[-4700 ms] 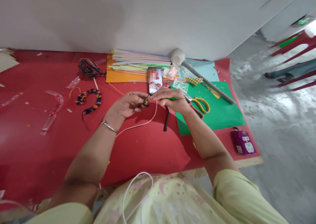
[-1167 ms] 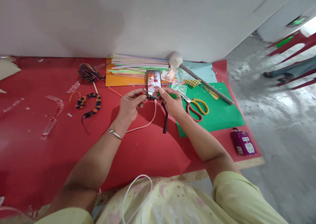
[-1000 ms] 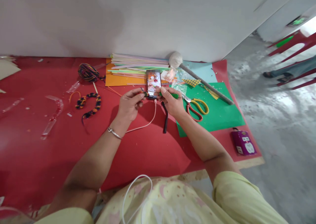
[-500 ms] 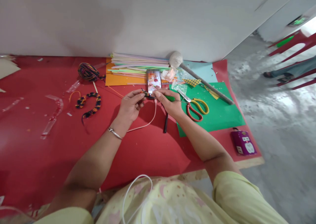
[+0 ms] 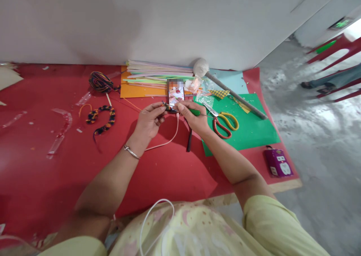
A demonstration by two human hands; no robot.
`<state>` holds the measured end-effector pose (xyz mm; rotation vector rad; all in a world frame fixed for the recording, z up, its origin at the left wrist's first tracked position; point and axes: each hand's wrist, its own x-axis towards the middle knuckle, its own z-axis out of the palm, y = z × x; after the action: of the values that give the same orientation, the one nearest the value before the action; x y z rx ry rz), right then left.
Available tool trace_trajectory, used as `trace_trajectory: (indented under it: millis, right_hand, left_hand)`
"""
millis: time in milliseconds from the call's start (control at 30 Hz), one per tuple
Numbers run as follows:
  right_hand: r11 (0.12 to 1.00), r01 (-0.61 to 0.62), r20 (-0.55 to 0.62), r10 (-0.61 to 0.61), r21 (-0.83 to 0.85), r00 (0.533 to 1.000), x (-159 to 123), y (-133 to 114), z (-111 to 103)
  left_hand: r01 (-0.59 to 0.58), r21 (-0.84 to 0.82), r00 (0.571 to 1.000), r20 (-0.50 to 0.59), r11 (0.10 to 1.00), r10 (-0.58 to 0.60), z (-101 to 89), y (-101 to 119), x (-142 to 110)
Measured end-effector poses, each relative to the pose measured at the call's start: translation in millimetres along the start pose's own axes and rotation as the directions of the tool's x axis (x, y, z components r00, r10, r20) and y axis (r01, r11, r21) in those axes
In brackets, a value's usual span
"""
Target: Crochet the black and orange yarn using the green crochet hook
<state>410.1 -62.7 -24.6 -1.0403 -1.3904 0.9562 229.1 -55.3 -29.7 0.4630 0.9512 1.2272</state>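
Pinched in my left hand (image 5: 150,118) is a small dark crochet piece (image 5: 167,106) with orange flecks. My right hand (image 5: 194,117) is closed around a crochet hook with a green handle (image 5: 195,112); its tip meets the piece between my hands, too small to make out clearly. An orange strand of yarn (image 5: 131,105) runs from my left hand toward the multicoloured yarn ball (image 5: 100,82). Just beyond my fingers a phone (image 5: 176,92) shows a picture, with a pale cable (image 5: 176,130) plugged into its lower end.
A curved black-and-orange crocheted strip (image 5: 108,122) lies at left. Scissors (image 5: 225,122) rest on green card (image 5: 254,135), near a grey stick with a white ball end (image 5: 201,67). Pale pipe cleaners (image 5: 160,71) lie at the back. A purple box (image 5: 278,162) sits near the right edge.
Both hands stay in nearly the same place. The hook and the fingers of my right hand have shifted very slightly; nothing was let go or picked up.
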Motion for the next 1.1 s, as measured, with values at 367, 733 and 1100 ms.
trace_trajectory:
  millis: [367, 733, 1100]
  right_hand:
    - [0.999, 0.001, 0.019, -0.001, -0.04, 1.0, 0.5, -7.0, 0.3]
    - [1.0, -0.009, 0.005, 0.009, 0.012, 1.0, -0.8, -1.6, 0.0]
    - [0.999, 0.011, -0.007, -0.011, -0.037, 1.0, 0.1, -3.5, 0.7]
  left_hand:
    - [-0.025, 0.022, 1.0, 0.019, 0.999, 0.024, -0.3, -1.5, -0.3]
    - [0.006, -0.032, 1.0, 0.026, 0.999, -0.005, 1.0, 0.9, -1.5]
    - [-0.075, -0.008, 0.996, 0.037, 0.997, 0.075, 0.8, -0.3, 0.1]
